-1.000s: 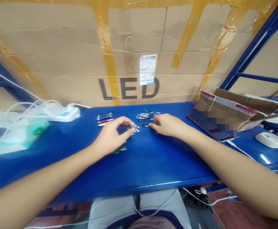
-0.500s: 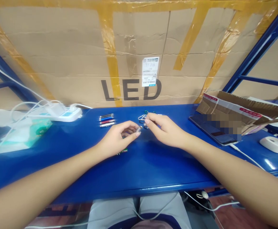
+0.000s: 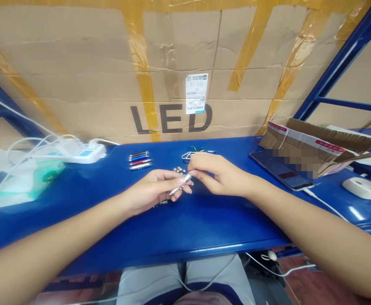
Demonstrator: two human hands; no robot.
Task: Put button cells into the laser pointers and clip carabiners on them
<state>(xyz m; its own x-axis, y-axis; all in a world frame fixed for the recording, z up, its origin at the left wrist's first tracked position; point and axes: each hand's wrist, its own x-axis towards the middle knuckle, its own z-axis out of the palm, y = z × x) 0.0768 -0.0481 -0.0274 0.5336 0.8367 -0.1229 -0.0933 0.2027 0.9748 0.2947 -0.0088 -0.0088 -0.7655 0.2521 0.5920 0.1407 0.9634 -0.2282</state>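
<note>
My left hand [image 3: 155, 189] grips a slim silver metal tube [image 3: 179, 185], slanted up to the right between thumb and fingers. At the tube's upper end, my right hand [image 3: 215, 171] is closed in a pinch; whatever is between its fingertips is hidden. Just beyond the hands lie several small round silver button cells [image 3: 179, 170]. Past my right hand, a green and white group of wire clips [image 3: 195, 151] is partly covered. A row of short pen-like metal tubes [image 3: 140, 160], black, blue, red and silver, lies to the left. A small green item [image 3: 162, 203] shows under my left hand.
A white power strip [image 3: 88, 153] with cables and a green-white packet [image 3: 29, 180] stand at left. On the right are a phone [image 3: 280, 171] on a charging cable, an open cardboard box [image 3: 302, 144] and a white oval device [image 3: 364, 187]. A large LED carton [image 3: 102, 76] backs the table.
My left hand has turned so the silver tube shows along its length. My right hand has moved down and left to the tube's end, uncovering the button cells.
</note>
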